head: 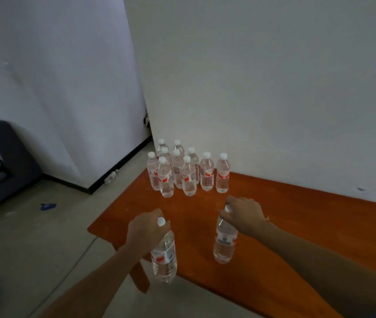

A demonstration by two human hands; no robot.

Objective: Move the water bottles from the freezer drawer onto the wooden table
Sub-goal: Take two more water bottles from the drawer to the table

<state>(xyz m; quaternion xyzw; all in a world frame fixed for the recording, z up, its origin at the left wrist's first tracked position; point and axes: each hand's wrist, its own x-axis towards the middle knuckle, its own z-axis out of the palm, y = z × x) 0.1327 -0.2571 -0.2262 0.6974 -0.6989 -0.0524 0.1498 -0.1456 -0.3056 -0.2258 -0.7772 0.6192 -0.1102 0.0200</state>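
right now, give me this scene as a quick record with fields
surface: wooden table, against the white wall
standing group: ten capped water bottles, upright, clustered at the table's far-left corner
left hand: grips the left bottle by its neck, at the table's near-left edge
right hand: grips the right bottle by its neck, upright over the table
set down yet: cannot tell
freezer drawer: not in view

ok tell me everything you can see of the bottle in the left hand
The bottle is clear plastic holding clear water, topped by a white cap and wrapped in a red, white and grey label. It hangs roughly upright, held by the left hand, whose grip curls round the neck just under the cap. It is at the near edge of the wooden table; whether its base touches the wood cannot be told.
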